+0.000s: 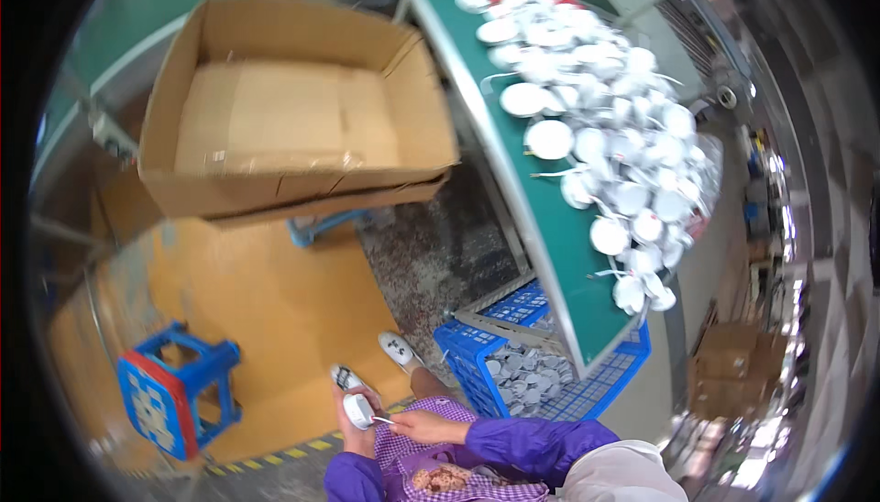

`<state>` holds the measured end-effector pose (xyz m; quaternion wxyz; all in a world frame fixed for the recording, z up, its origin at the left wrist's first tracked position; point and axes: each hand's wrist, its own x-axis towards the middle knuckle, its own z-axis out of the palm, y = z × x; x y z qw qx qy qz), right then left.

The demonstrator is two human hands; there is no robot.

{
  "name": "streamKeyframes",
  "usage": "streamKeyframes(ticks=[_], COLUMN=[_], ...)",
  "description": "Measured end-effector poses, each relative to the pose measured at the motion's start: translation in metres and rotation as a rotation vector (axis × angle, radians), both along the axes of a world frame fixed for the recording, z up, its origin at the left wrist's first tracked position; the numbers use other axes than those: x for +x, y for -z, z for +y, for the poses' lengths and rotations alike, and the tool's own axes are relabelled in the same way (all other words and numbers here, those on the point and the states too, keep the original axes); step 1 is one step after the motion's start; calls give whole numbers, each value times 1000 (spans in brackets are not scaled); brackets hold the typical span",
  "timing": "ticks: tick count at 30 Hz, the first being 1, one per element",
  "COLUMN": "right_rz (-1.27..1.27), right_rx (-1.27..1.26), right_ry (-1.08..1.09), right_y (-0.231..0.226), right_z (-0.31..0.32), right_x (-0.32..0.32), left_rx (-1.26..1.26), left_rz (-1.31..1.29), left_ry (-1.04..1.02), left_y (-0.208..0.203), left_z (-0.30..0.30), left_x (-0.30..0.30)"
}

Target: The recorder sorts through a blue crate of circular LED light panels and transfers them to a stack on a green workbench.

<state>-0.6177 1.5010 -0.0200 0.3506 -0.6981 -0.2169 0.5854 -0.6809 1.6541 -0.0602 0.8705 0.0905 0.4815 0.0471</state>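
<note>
My left hand (pixel 356 436) is closed around a white round puck-shaped part (pixel 358 411), held low in front of my body. From the part a short white lead (pixel 384 420) runs to the right, and the fingers of my right hand (pixel 428 427) pinch its end. A large pile of similar white round parts (pixel 632 144), several with short leads sticking out, covers much of the green tabletop (pixel 518 144) at the right. Under that table's near end stands a blue plastic basket (pixel 477 378) with many small white and grey pieces (pixel 530 379) in it.
An open cardboard box (pixel 302 186) stands at the left of the table, above a blue stool partly hidden by it. A blue stool with a red-edged seat (pixel 170 401) is on the yellow floor (pixel 275 291) at the lower left. Brown cartons (pixel 733 364) lie at the far right.
</note>
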Motion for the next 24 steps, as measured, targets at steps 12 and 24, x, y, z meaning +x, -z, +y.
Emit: streamKeyframes(ticks=[12,24], right_rz=[252,24], right_rx=[359,334], right_ry=[881,1416], right_y=[-168,-191], right_z=[-143,-268], right_x=[67,89], left_rx=[110,805], left_rz=[-350,-694], left_ry=[755,748], left_y=[-201,-304], left_z=[-120,-163], left_x=[165,365])
